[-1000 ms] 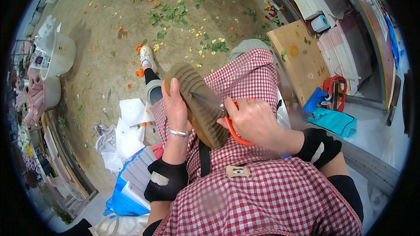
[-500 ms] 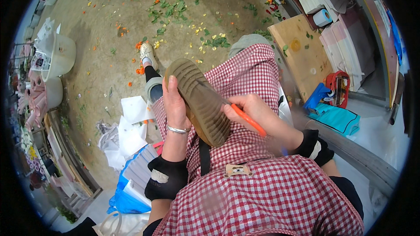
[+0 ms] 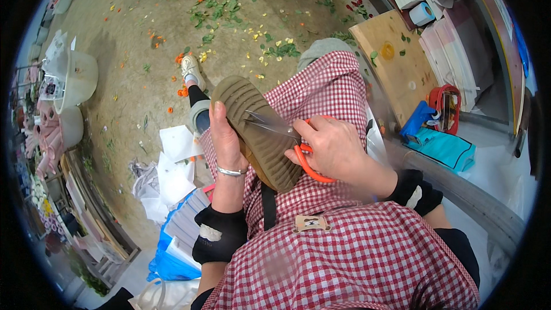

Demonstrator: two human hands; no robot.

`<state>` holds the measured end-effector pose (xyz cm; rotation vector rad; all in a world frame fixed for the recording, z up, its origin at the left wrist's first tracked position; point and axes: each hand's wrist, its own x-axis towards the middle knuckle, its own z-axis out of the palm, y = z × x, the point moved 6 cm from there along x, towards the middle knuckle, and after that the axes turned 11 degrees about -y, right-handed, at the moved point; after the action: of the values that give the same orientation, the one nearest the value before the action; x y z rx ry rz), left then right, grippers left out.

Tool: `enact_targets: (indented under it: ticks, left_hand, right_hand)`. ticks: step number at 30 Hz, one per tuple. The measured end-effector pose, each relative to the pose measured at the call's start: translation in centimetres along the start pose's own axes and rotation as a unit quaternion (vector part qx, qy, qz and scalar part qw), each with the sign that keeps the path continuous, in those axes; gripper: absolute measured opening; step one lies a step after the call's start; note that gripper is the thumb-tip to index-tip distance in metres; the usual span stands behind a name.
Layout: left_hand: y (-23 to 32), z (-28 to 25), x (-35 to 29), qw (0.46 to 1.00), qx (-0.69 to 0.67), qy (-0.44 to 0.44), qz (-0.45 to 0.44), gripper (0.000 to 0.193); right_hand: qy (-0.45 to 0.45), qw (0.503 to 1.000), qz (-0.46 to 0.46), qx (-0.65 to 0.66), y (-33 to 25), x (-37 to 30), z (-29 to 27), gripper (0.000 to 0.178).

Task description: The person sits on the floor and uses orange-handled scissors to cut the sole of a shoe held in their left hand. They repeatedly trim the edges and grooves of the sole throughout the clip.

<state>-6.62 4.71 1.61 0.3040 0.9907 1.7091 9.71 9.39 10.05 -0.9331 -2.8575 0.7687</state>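
A brown shoe (image 3: 272, 163) rests over my lap, its ridged sole turned up toward me. My left hand (image 3: 227, 146) is closed around the shoe's left side, thumb against the edge of the sole. In my right hand (image 3: 338, 148) is a pair of scissors (image 3: 290, 131) with orange handles. Their metal blades point up and left across the sole and look slightly parted. Whether the tips touch the rubber, I cannot tell. A red-and-white checked apron (image 3: 321, 258) covers my lap beneath the shoe.
Petals and leaves (image 3: 221, 11) litter the floor ahead. White paper sheets (image 3: 175, 179) and a blue bag (image 3: 166, 252) lie to my left, beyond them a pale bucket (image 3: 83, 77). On the right are a wooden board (image 3: 396, 51), a metal rail (image 3: 459, 195) and a turquoise pouch (image 3: 445, 149).
My right hand has turned the scissors so that the blades now show over the sole. The shoe and my left hand have barely shifted.
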Motion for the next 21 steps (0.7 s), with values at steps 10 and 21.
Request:
enact_targets:
  ticks: [10,21]
  left_hand:
    - [-0.2,-0.8,-0.1,1.0,0.002,0.0,0.006,0.042]
    - [-0.2,-0.4,-0.2,1.0,-0.024,0.001,-0.004,0.04]
  right_hand:
    - [-0.042,0.995,-0.013,-0.087,-0.7,0.2,-1.2,0.036]
    - [-0.075,0.995,-0.019,-0.068,0.9,0.9,-1.2,0.037]
